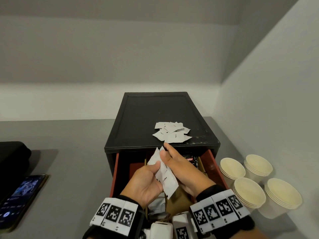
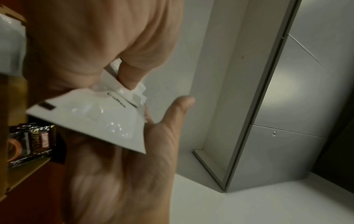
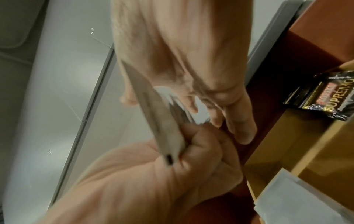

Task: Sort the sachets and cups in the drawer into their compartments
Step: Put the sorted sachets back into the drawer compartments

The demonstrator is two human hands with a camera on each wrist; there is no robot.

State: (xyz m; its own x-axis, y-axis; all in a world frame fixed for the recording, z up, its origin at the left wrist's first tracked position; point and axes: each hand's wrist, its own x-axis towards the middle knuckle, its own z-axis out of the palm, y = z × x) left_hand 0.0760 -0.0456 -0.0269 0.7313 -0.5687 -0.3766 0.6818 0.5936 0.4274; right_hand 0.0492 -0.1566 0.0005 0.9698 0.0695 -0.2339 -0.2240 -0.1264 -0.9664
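Both hands meet over the open red drawer (image 1: 212, 159) of a black cabinet (image 1: 151, 109). A small stack of white coffee sachets (image 1: 166, 179) stands between them. My left hand (image 1: 156, 169) holds it with the thumb on one face and the fingers (image 3: 242, 133) behind. My right hand (image 1: 164, 152) pinches the same stack (image 2: 91, 119), its thumb (image 2: 129, 77) pressing the top; the stack shows edge-on (image 3: 159, 121) in the right wrist view. More white sachets (image 1: 172, 131) lie heaped on the cabinet top. Several stacks of paper cups (image 1: 248, 192) stand on the counter to the right.
A black Kopiko sachet (image 1: 191, 160) lies in a rear compartment between tan dividers (image 3: 314, 153). A grey pouch (image 1: 157, 205) sits in the drawer's near part. A lit phone (image 1: 20, 197) and a black case (image 1: 12, 157) are on the grey counter at left. Walls close in behind and on the right.
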